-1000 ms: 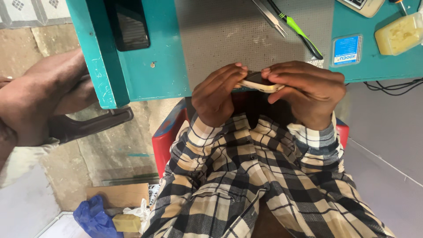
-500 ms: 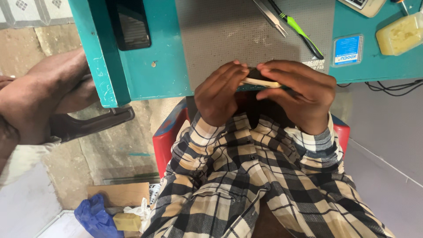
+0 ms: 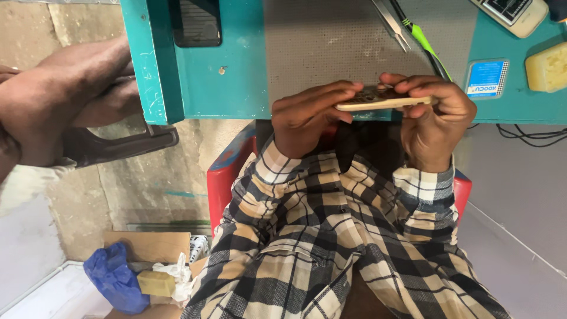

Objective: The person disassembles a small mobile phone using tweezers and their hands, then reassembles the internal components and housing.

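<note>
Two hands on one slim gold-coloured phone (image 3: 378, 100), held edge-on just in front of the teal workbench (image 3: 242, 71), over the person's lap. The left hand (image 3: 310, 118) comes in from nine o'clock, fingers laid flat along the near edge and closed on that end of the phone. The right hand (image 3: 437, 115) wraps the three o'clock end, fingertips curled over the top, thumb tucked beneath; it too is clamped on the phone, so both grips are together on it, not apart.

Judging from the pose, this looks like working along the seam of the casing. To do that well, I'd say keep the right hand as the anchor and let the left fingertips do the fine work, pressure spread along the edge instead of at one corner, so the thin body doesn't flex. Keeping it low over the checked shirt (image 3: 331, 236) is wise: a slip lands soft.

At twelve o'clock on the grey mat (image 3: 331, 41) lie tweezers (image 3: 391, 23) and a green-handled tool (image 3: 422, 38), near enough to reach. A yellow block (image 3: 546, 66) and a blue card (image 3: 485, 78) sit at two o'clock. Far out at nine o'clock, another person's hand (image 3: 65, 100) is well apart.
</note>
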